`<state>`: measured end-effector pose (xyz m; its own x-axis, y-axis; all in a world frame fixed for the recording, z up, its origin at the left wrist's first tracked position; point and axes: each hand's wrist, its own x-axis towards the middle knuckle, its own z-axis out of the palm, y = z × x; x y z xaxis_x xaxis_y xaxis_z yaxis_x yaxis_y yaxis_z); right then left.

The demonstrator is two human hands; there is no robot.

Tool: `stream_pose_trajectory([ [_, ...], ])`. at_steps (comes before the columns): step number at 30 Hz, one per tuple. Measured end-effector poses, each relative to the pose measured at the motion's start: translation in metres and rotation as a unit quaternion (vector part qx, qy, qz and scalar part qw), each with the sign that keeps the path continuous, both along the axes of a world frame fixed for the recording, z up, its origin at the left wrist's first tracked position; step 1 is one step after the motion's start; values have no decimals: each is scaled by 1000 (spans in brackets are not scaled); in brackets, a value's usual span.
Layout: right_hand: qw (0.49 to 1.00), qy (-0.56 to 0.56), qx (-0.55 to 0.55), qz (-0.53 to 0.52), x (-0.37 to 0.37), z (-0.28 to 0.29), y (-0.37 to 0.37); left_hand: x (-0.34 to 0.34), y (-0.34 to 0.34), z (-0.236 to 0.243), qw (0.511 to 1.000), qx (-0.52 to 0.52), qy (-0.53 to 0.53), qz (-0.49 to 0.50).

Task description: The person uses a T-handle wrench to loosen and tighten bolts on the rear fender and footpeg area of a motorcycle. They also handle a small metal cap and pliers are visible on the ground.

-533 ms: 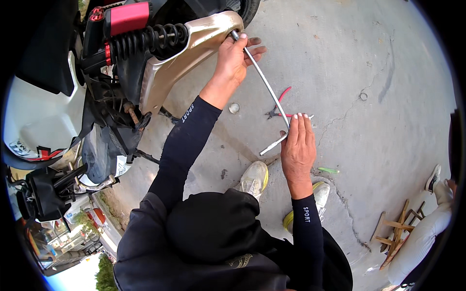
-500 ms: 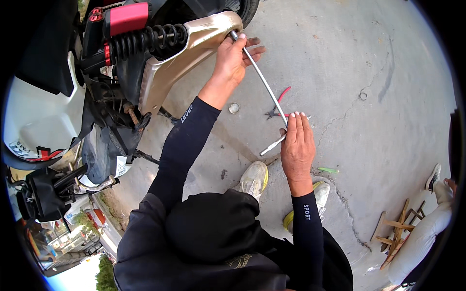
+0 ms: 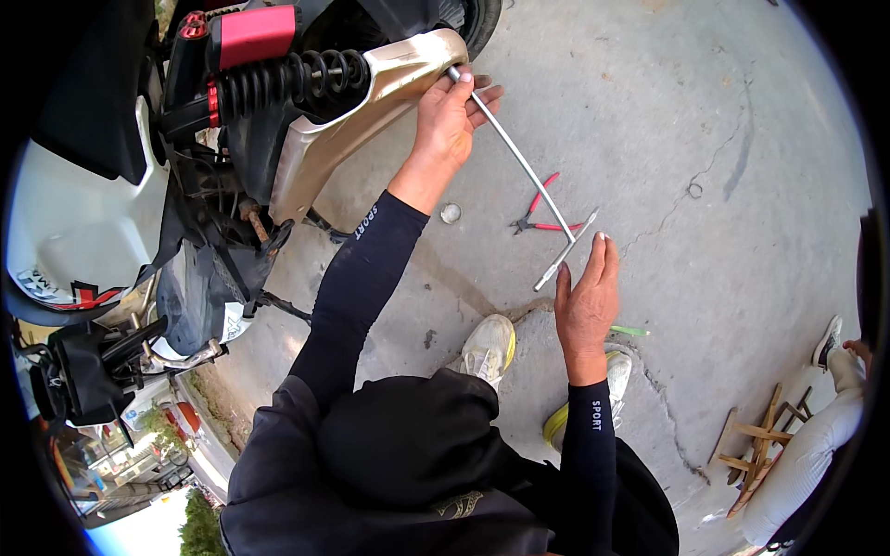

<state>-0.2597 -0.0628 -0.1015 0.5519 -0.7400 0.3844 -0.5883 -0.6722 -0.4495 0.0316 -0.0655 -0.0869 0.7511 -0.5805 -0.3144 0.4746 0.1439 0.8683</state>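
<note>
A long silver T-handle wrench (image 3: 521, 159) has its upper end in an opening in the champagne-coloured swingarm (image 3: 320, 157) of a scooter. My left hand (image 3: 445, 125) is closed around that end, just below the swingarm. The wrench's crossbar (image 3: 552, 272) hangs at the lower end. My right hand (image 3: 586, 306) is open just below and right of the crossbar, thumb and fingers apart and apparently off it. Behind the wrench, red-handled pliers (image 3: 540, 222) lie on the concrete, with a small round metal piece (image 3: 451, 213) to their left.
The scooter's black coil shock (image 3: 278, 88) and white body panel (image 3: 83, 213) fill the left. Another person's leg (image 3: 797, 463) and a wooden stool (image 3: 765, 431) are at the lower right. My shoes (image 3: 487, 347) are below; a green strip (image 3: 630, 332) lies beside the right one.
The crossbar end of the wrench has swung rightward and turned. My right hand has moved slightly right and down, releasing the crossbar. My left hand stays at the upper end.
</note>
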Motion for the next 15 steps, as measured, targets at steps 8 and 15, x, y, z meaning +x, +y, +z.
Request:
stream_pose_trajectory([
  [8, 484, -319, 815, -1, 10, -8, -18, 7, 1, 0, 1000, -26, 1, -17],
  [15, 933, -138, 333, -4, 2, 4, 12, 3, 0, -4, 1000, -10, 18, 15],
])
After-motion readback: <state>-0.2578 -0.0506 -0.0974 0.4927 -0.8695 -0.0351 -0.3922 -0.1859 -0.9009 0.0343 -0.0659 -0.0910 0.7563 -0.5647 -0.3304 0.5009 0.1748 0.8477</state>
